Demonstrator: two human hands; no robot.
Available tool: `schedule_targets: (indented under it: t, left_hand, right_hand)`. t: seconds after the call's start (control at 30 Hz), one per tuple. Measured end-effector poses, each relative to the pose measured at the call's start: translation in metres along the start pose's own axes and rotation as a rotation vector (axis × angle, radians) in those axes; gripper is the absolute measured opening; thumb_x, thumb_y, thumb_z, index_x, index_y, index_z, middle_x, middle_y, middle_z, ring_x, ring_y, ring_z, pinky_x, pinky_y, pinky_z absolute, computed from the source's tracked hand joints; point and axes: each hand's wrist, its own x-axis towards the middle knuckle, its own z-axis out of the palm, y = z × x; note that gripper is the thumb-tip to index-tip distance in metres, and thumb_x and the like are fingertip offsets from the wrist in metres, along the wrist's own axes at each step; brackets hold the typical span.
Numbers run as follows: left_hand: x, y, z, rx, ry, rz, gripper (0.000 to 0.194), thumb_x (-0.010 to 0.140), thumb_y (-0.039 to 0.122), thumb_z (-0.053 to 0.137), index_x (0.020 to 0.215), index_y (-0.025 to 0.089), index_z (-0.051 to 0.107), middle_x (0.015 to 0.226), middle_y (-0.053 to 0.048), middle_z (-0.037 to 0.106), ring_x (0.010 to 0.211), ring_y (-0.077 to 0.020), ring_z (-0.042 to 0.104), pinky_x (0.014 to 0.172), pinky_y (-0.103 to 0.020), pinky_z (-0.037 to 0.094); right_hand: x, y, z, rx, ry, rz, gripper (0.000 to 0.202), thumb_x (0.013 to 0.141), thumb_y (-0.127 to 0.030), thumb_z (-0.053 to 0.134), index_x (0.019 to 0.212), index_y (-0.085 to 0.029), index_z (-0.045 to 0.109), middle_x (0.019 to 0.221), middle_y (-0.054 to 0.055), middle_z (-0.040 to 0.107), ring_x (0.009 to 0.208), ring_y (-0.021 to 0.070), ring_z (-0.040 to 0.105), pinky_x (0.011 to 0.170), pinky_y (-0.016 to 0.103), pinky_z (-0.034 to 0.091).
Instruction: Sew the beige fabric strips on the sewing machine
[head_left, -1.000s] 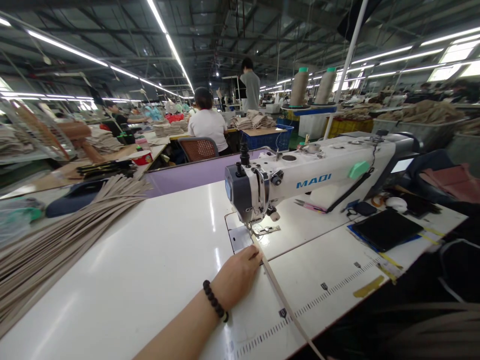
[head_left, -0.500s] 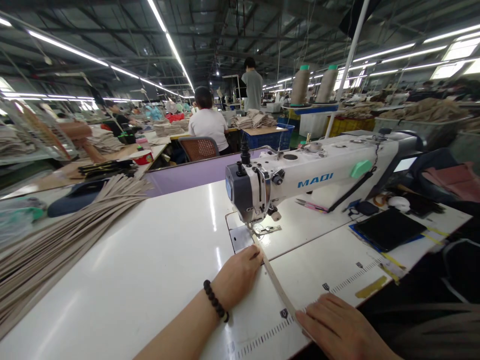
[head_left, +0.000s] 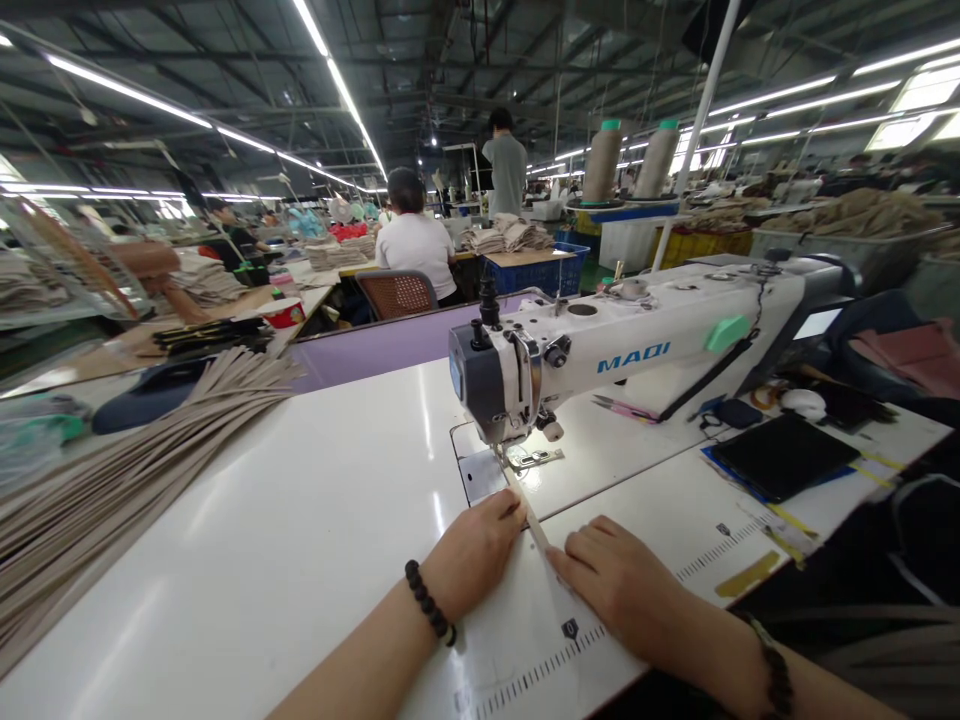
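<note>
A narrow beige strip [head_left: 537,530] runs from under the needle area of a white sewing machine [head_left: 585,350] toward me. My left hand [head_left: 484,545], with a dark bead bracelet at the wrist, has its fingers closed on the strip just in front of the metal needle plate [head_left: 482,478]. Farther down the strip, my right hand [head_left: 619,580] pinches it between thumb and fingers, close to my left hand. The strip's near end is hidden by my right hand.
Many long beige strips [head_left: 172,440] lie in a bundle at the left. Pink scissors [head_left: 626,408] rest behind the machine head, and a black flat object [head_left: 784,455] lies at the right. Thread cones [head_left: 602,165] stand behind. Two people are farther back.
My right hand has moved up and left along the strip, toward my left hand and the machine. My left hand has stayed nearly in place.
</note>
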Motion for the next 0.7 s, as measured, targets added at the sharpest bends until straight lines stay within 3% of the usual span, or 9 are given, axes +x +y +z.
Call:
schedule_targets:
  t: [0.2, 0.53, 0.7]
  left_hand:
    - [0.0, 0.001, -0.003, 0.004, -0.013, -0.012, 0.021, 0.086, 0.002, 0.041, 0.093, 0.013, 0.057, 0.096, -0.007, 0.059, 0.082, -0.0172, 0.06, 0.077, -0.03, 0.055]
    - [0.002, -0.008, 0.004, 0.049, 0.017, -0.075, 0.019, 0.088, 0.008, 0.042, 0.091, 0.013, 0.06, 0.094, -0.009, 0.061, 0.085, -0.0181, 0.06, 0.08, -0.033, 0.055]
    - [0.003, -0.009, 0.002, 0.047, 0.043, -0.084, 0.018, 0.088, 0.009, 0.043, 0.092, 0.011, 0.06, 0.095, -0.009, 0.06, 0.088, -0.0189, 0.059, 0.084, -0.034, 0.053]
  right_hand:
    - [0.02, 0.011, 0.002, -0.073, -0.078, -0.015, 0.025, 0.076, -0.003, 0.052, 0.098, -0.01, 0.058, 0.076, 0.005, 0.059, 0.066, 0.02, 0.048, 0.064, 0.034, 0.034]
    - [0.045, 0.033, 0.006, -0.144, -0.238, -0.11, 0.026, 0.083, -0.006, 0.048, 0.108, -0.01, 0.054, 0.08, 0.005, 0.061, 0.067, 0.0201, 0.054, 0.061, 0.033, 0.037]
    - [0.051, 0.049, 0.014, -0.145, -0.196, -0.159, 0.02, 0.088, -0.013, 0.045, 0.106, -0.013, 0.055, 0.077, 0.003, 0.06, 0.065, 0.0196, 0.052, 0.062, 0.033, 0.036]
